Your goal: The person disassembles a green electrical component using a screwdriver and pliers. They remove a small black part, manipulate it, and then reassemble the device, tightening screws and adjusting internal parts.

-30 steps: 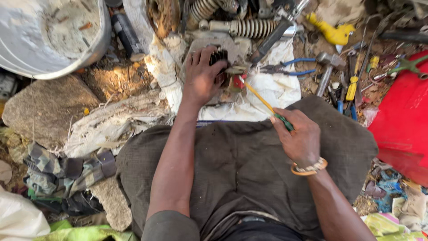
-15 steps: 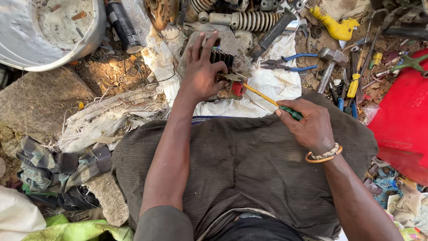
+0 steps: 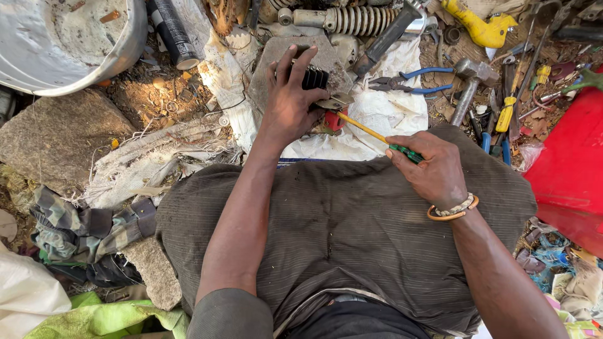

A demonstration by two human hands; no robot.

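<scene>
Our left hand [image 3: 290,103] presses down, grasping the black finned part [image 3: 315,78] on the white cloth [image 3: 377,116]; our right hand [image 3: 430,166] clenches the screwdriver [image 3: 377,135], tip at the part.

One head-worn camera, looking steeply down over the person's own lap to the ground in front.

The view sits close: both forearms run up from the bottom edge, the left hand [image 3: 290,103] reaching to the upper middle and the right hand [image 3: 430,166] right of centre, with the dark cloth over the knees [image 3: 339,226] filling the lower half. The top of the frame faces away from the body, onto the littered ground; a pale bucket [image 3: 69,44] is cut off at the upper left corner and a red sheet [image 3: 571,169] at the right edge. There is no second view to share any part of the scene.
</scene>
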